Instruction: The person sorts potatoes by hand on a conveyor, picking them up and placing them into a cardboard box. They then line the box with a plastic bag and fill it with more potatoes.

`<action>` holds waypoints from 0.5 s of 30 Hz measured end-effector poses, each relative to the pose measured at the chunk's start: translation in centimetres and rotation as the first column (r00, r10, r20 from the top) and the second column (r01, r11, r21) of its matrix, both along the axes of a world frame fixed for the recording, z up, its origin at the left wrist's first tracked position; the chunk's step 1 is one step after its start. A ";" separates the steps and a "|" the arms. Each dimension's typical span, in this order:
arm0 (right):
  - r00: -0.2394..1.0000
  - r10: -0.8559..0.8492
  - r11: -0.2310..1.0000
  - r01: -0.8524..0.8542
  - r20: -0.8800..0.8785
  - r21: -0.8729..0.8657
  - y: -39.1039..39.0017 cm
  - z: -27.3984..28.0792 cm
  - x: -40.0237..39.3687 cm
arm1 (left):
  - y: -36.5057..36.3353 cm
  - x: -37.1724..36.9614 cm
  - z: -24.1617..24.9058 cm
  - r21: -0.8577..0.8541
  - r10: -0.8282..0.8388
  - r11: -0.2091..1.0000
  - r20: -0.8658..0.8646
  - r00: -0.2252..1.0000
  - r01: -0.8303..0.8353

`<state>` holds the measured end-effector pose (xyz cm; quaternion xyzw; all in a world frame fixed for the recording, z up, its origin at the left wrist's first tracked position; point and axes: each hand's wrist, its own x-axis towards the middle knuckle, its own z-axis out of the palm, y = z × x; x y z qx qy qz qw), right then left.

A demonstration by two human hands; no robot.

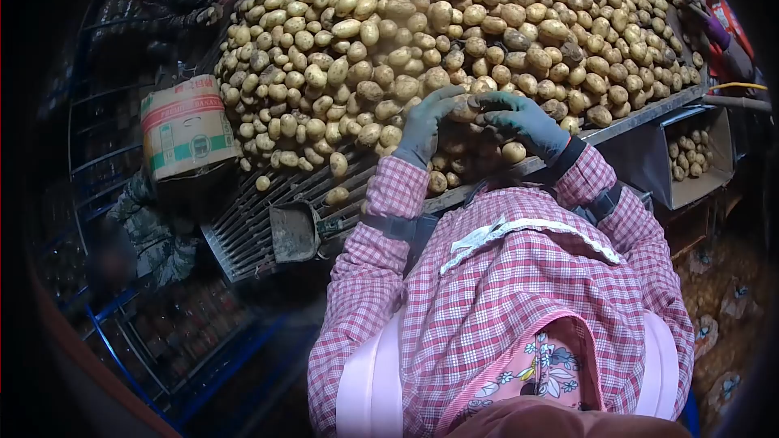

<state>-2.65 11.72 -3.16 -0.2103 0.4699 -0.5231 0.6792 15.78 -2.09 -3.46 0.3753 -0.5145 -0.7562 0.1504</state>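
Left hand (425, 126), right hand (529, 123): curved at potato (465, 110); grip we cannot tell.
Potato: handling step, we judge; next needs gentleness.

Potato heap (439, 15) partly beyond top edge

Yellow-brown potatoes (346, 28); green-grey gloves (531, 125); pink-and-white checked smock (519, 280); near ten o'clock, a tan box (187, 126) banded red and green.

A slatted bench (242, 225) is stretching from the left of the frame to the upper right, its edge (649, 113) running along the right. Heaped potatoes (347, 28) are covering most of it; 1 dirty scoop (294, 232) is resting on the bars, lower left.
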 end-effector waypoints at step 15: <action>0.991 -0.119 0.993 0.117 0.062 0.032 2.3 0.6 -0.2 | 1.9 -2.4 3.3 -0.019 -0.158 0.987 0.065 0.985 0.159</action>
